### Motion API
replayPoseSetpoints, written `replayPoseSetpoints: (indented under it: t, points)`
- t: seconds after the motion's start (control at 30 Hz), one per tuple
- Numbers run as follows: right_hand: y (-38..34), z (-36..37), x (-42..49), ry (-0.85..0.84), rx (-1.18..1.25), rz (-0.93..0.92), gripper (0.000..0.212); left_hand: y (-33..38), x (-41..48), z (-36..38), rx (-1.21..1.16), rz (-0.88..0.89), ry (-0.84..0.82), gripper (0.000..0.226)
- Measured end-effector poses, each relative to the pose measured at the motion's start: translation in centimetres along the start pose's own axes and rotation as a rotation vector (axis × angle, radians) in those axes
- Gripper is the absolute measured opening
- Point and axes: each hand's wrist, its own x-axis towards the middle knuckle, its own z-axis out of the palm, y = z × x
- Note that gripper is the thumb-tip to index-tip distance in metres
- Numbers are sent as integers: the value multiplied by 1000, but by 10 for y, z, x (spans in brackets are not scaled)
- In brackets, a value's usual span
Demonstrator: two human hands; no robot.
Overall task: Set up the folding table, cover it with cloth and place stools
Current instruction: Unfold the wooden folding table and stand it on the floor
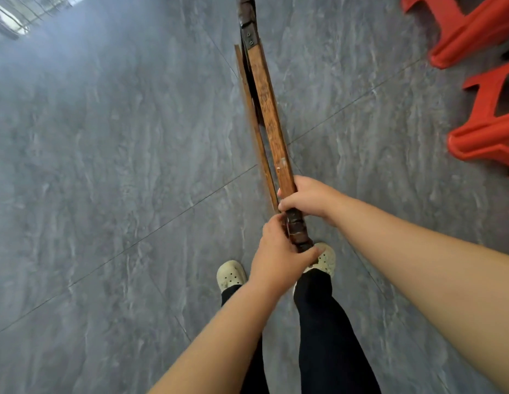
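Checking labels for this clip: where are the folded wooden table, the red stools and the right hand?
folded wooden table (268,109), head view, on its long wooden edge.
red stools (475,38), head view, on a leg of the farther stool.
right hand (307,196), head view, on its back, gripping the table.

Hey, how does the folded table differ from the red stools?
The folding table is brown wood; the stools are red plastic. The table is folded flat, seen edge-on; the stools are bulky with splayed legs. The table is gripped by the left hand and right hand; the stools sit untouched on the floor. Neither is set up yet.
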Motion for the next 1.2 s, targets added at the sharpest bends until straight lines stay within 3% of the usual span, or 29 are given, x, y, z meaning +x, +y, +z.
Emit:
replayPoseSetpoints:
  t: [0.1, 0.17, 0.33, 0.5, 0.6, 0.7, 0.8, 0.97, 1.1, 1.2]
  points:
    - [2, -3, -1, 6, -66, -28, 43, -14, 16, -51, 230, 106, -168, 80]
    - [3, -7, -2, -1, -100, -57, 50, -25, 31, -81, 482, 141, -150, 72]
    - [12, -18, -3, -63, -89, -138, 40, -32, 84, -85, 960, 400, -125, 66]
    - [21, -34, 7, -164, -64, -175, 40, -30, 135, -51, 973, 607, -164, 62]
    - [26, -42, 11, -216, -78, -178, 50, -36, 159, -36, 1152, 690, -181, 59]
    - [33, -47, 15, -236, -65, -192, 55, -38, 173, -25, 1309, 648, -203, 55]
    - [42, -51, 17, -253, -3, -220, 53, -39, 183, -23, 1409, 607, -222, 54]
    - [58, -53, 21, -237, 141, -272, 37, -21, 196, -17, 1748, 762, -269, 54]
    - [61, -53, 22, -233, 188, -270, 31, 5, 203, -5, 1822, 832, -331, 42]
    - [55, -52, 19, -246, 166, -290, 39, 16, 211, -7, 1697, 792, -406, 36]
